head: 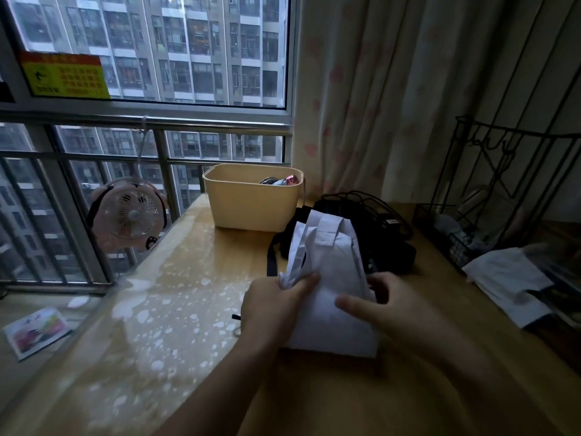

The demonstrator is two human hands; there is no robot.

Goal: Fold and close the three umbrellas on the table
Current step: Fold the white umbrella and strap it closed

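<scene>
White fabric umbrella [330, 272], gathered into a flat, creased bundle with a strap loop near its far end, is held over the middle of the pale wooden table [188, 309]. The left hand [270, 306] pinches the bundle's left edge, thumb on top. The right hand [396, 309] holds the right edge, fingers curled behind and one digit laid across the cloth. To fold it well, I judge the pleats should be smoothed one way and wrapped tight before the strap goes round, with both edges kept pinned. Just behind lies a black bundle [386, 243] with cords. A beige plastic tub [248, 206] by the window holds a few small items [283, 180], one pinkish and shiny, too small to identify. A black wire rack [503, 184] at right holds dim objects I cannot make out.
</scene>
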